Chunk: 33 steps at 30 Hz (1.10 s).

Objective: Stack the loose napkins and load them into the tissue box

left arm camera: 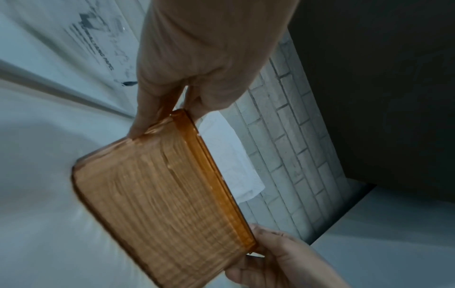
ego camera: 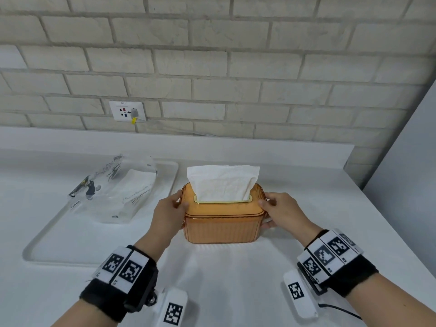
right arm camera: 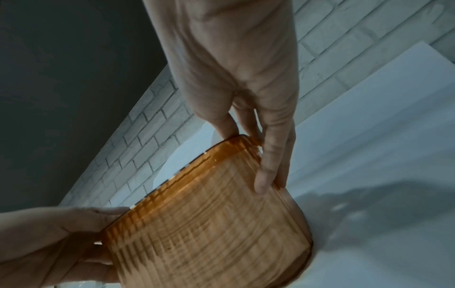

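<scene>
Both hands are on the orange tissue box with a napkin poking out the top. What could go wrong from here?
1. The left hand and right hand hold the tissue box only at its ends; an uneven grip on the lid could leave it askew.
2. The napkin stands tall through the slot; a passing hand could snag it or pull it out.
3. The plastic napkin wrapper lies close on the left; sliding the box that way could bump it.
</scene>
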Available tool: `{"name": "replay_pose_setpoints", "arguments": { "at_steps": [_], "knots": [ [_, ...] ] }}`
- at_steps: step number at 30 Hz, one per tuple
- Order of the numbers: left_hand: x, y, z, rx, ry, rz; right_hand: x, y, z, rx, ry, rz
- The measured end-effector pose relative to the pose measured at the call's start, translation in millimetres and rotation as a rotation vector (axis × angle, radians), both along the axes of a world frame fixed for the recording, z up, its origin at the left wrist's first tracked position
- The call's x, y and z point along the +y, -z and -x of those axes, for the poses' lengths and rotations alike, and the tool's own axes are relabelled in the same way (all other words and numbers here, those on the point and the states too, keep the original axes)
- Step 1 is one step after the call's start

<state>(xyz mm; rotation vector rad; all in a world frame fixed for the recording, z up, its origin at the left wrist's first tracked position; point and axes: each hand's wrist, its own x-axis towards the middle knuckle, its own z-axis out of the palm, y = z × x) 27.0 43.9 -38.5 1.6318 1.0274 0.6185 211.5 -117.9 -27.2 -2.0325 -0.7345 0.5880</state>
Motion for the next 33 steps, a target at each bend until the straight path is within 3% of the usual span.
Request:
{"name": "replay_pose_setpoints", "arguments": {
  "at_steps": [10, 17, 26, 33],
  "knots": [
    [69.7, -29.7, -84.4, -0.038, -0.037, -0.024, 71.1, -32.3, -58.0, -0.003, 0.081, -0.022],
    [115.2, -21.3, -136.0, -0.018, -0.029, 0.021, 121.8, -25.9, -108.9, 0.049, 0.120, 0.088],
    [135.3, -7.2, -152.2, 0.072, -0.071, 0.001, 144.1, -15.7, -121.8, 0.029, 0.128, 0.146],
    [127.6, -14.5, -135.5, 0.056, 0.031, 0.048, 132.5, -22.6, -121.3, 0.083, 0.084, 0.227]
  ]
}}
